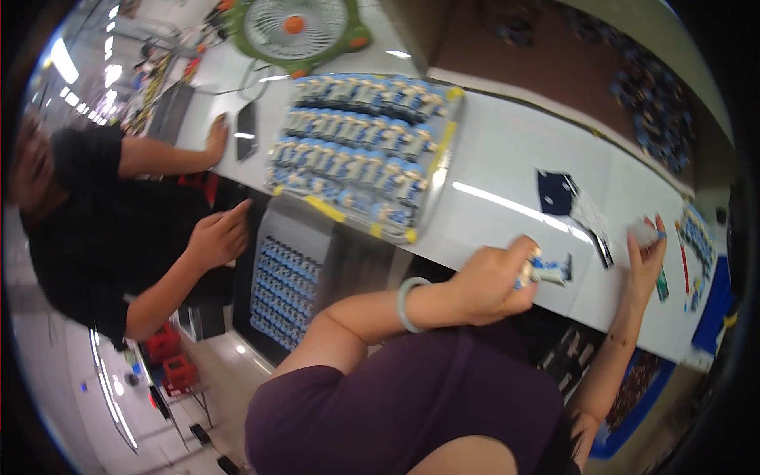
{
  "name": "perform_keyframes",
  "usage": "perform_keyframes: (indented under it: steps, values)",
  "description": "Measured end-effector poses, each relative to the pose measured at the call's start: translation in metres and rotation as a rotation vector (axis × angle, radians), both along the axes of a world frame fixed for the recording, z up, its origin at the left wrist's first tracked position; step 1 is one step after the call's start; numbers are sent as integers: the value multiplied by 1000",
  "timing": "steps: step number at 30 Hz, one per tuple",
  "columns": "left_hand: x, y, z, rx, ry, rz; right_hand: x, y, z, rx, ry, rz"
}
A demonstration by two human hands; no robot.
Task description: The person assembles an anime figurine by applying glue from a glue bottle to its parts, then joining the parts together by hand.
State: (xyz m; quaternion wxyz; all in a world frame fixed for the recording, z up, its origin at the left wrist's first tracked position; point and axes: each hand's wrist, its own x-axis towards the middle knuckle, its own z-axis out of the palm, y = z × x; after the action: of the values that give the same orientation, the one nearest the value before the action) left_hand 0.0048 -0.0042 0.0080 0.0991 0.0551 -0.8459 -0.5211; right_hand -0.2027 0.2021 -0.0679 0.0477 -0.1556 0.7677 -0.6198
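My left hand (pixel 492 281), with a pale bangle on its wrist, is closed round a small toy figure (pixel 548 271) in blue and grey. The figure's legs stick out to the right over the white table; my fingers partly cover its upper end. Farther right, my right hand (pixel 651 257) has its fingers curled about a small whitish, see-through thing (pixel 643 233), too blurred to name. Between the hands and farther back lie a dark navy cloth (pixel 554 193) and a white cloth (pixel 587 212). A slim black object (pixel 603 249) lies beside them, nearer my right hand.
A tray (pixel 443 158) edged with yellow tape holds rows of similar figures. Below it is a second tray (pixel 286 293) of blue pieces. A green fan (pixel 294 25) and a phone (pixel 247 131) are at the back left. A co-worker's hand (pixel 220 236) points near the trays.
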Motion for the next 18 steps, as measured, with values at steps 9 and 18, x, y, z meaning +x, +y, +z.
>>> perform_keyframes:
  steps: [9, 18]
  values:
    - [-1, 5, -4, -8, 139, 40, 2, 1, -4, 30, 13, 6]
    - [-1, 2, -6, -47, 125, 29, 2, 1, -6, 1, 20, -5]
